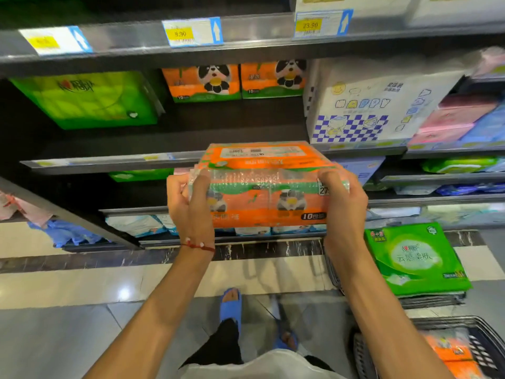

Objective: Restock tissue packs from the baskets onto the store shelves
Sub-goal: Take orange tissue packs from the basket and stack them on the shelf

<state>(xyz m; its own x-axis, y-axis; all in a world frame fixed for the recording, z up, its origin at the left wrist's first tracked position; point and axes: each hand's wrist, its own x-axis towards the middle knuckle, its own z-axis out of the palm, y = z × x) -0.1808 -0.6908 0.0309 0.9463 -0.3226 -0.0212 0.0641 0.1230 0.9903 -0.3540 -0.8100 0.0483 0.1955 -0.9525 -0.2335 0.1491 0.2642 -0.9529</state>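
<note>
Orange wrapping with a green band, two panda figures on the near face and a black "10" badge at its lower right corner mark out the tissue pack (266, 187), a wide, flat bundle sealed in shiny clear film with a white barcode label on its top face. It is up in the air, roughly level, in front of the front rail of the middle shelf (109, 160). It sits below and nearer than the two matching panda packs (202, 82) that stand side by side at the back of that shelf. Both hands hold it by its short ends. The left hand (191, 206), with a red cord bracelet (198, 246) at the wrist, curls round the left end with its thumb laid up the near face. The right hand (343, 203) clasps the right end, its thumb hooked over the upper edge. Whether the far edge touches the rail is hard to tell. Down at the lower right a dark basket (478, 326) on the floor holds more orange packs (448, 348), and a green pack (415, 258) lies on a second basket beside the shelving.
</note>
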